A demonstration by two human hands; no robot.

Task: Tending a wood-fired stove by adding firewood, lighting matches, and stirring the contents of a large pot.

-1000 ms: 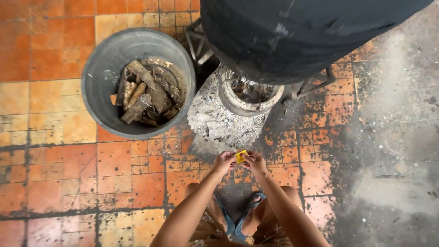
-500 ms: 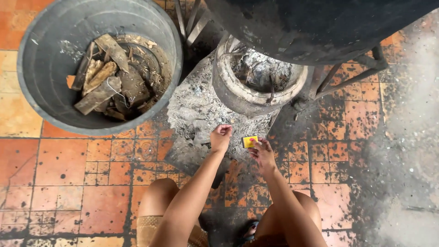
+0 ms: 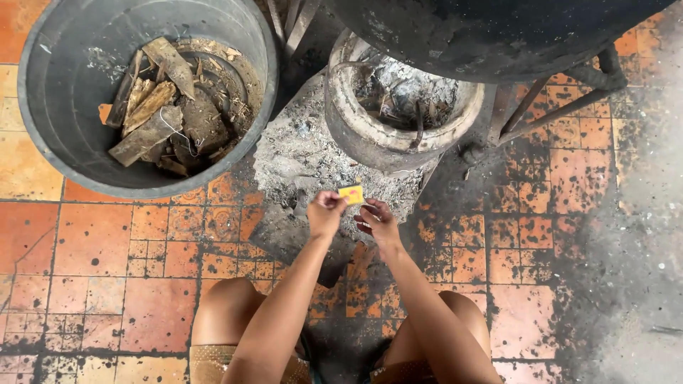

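The scene is seen from a single head-worn camera, pointed almost straight down from above the squatting person's knees. The tiled floor (image 3: 107, 242) is viewed at close range, with the hands (image 3: 353, 217) framed just below centre. No second view is provided.

Squatting, knees apart, both forearms extended forward; left hand (image 3: 326, 213) pinched shut, right hand (image 3: 378, 223) loosely curled, fingertips nearly meeting.
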